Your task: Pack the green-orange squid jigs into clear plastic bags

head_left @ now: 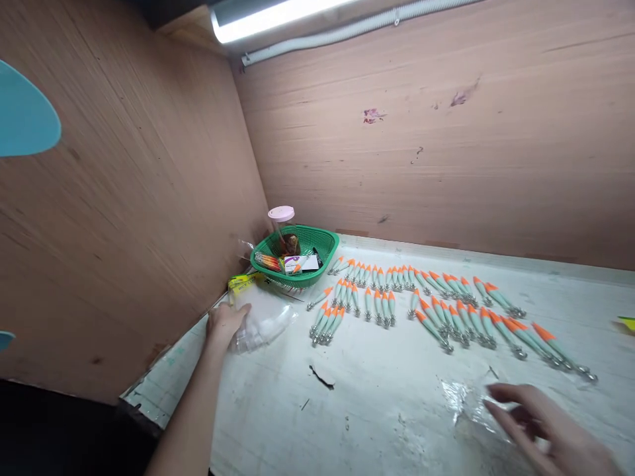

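My left hand (pixel 225 322) is at the left edge of a pile of clear plastic bags (pixel 265 317) with a yellow header. Its thumb lies over the bags and the other fingers curl at their edge, partly hidden. Low on the right, my right hand (pixel 540 423) has its thumb and index fingertips slightly apart, beside a crumpled clear plastic bag (pixel 469 404) lying on the table. Beyond both hands, several squid jigs (pixel 436 311) with pale green bodies, orange ends and metal hook crowns lie in two rough rows.
A green basket (pixel 331 243) stands in the back left corner, holding a pink-lidded jar (pixel 282 228), orange jigs and a white card (pixel 302 262). Wooden panels enclose the left and back. The white tabletop (pixel 367 410) has a torn spot (pixel 321 377). A yellow piece (pixel 628 323) shows at far right.
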`<state>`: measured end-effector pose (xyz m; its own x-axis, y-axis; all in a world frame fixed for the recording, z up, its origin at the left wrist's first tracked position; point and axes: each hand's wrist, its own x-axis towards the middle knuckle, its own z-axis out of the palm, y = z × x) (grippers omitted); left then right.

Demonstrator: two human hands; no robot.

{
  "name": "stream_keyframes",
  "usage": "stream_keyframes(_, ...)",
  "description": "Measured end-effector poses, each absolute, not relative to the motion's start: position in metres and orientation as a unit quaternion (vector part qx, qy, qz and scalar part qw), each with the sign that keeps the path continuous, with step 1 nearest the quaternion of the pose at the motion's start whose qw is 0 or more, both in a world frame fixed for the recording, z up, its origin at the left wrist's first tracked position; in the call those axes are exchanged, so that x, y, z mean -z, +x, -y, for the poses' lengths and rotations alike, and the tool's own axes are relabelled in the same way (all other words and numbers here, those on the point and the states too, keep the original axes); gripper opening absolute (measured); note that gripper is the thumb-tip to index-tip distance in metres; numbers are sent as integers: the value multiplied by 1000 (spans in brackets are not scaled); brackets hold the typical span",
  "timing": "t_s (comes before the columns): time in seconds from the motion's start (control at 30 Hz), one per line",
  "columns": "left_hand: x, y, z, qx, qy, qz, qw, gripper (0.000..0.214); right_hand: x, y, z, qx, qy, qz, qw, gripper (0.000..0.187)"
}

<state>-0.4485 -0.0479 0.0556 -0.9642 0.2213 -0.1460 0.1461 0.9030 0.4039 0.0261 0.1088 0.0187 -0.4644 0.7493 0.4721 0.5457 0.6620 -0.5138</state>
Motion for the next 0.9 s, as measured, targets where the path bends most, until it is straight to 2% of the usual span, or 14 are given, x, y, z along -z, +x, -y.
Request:
stream_keyframes(0.1,-53,-456,59,-237,85,-962,109,34,-28,-40,-88,-245,-227,908,254,13)
stream_keyframes(0.17,-52,-457,63,-267,70,-954,115,35,-28,-87,-78,-277,-201,920,192,13)
stream_keyframes(0.3,-48,-451,68,-351,64,-921,157,30,-18,-162,-73,-262,-232,920,178,24)
stream_keyframes(0.43,-43,-444,78,-454,63,-876,149,23,-10,-194,-76,-238,-277,913,180,15)
stream_keyframes(0.6,-41,-439,94,-542,30,-832,110,72,-12,-188,-75,-219,-296,913,175,14)
stream_keyframes(0.63,-42,-437,97,-558,20,-822,111,75,-13,-185,-75,-216,-296,914,174,16)
stream_keyframes(0.7,-48,-428,103,-596,5,-793,128,64,-13,-180,-75,-209,-292,917,174,23)
stream_keyframes(0.8,-65,-402,106,-653,4,-735,183,34,-11,-176,-76,-198,-265,926,180,23)
stream_keyframes(0.87,-78,-376,99,-687,11,-686,242,29,-11,-171,-77,-192,-237,933,189,18)
stream_keyframes(0.9,-84,-362,93,-720,-4,-621,310,32,-12,-166,-77,-191,-222,936,197,17)
